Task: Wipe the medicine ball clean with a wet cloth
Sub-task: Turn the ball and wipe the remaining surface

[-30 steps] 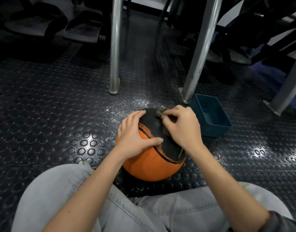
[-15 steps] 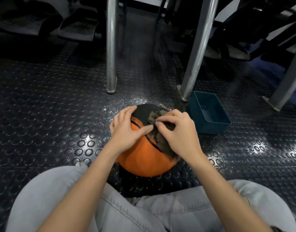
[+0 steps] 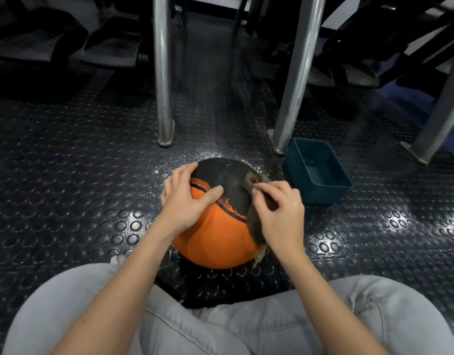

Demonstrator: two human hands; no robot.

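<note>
An orange and black medicine ball [image 3: 215, 239] sits on the studded rubber floor between my knees. My left hand [image 3: 187, 201] lies spread over its upper left side, fingers and thumb straight, steadying it. My right hand [image 3: 279, 216] pinches a dark grey-brown cloth [image 3: 254, 224] with curled fingers against the ball's right side. The cloth drapes from the black top panel down to the ball's lower right edge, partly hidden under my hand.
A dark teal plastic tub [image 3: 318, 172] stands on the floor just right of the ball. Metal frame legs [image 3: 163, 80] [image 3: 295, 80] rise behind the ball, another leg [image 3: 436, 119] at far right. Dark gym equipment fills the background. My grey trouser legs [image 3: 220, 329] frame the bottom.
My right hand has slid the cloth from the ball's top centre to its right side. My left thumb has parted from the cloth and lies on the ball.
</note>
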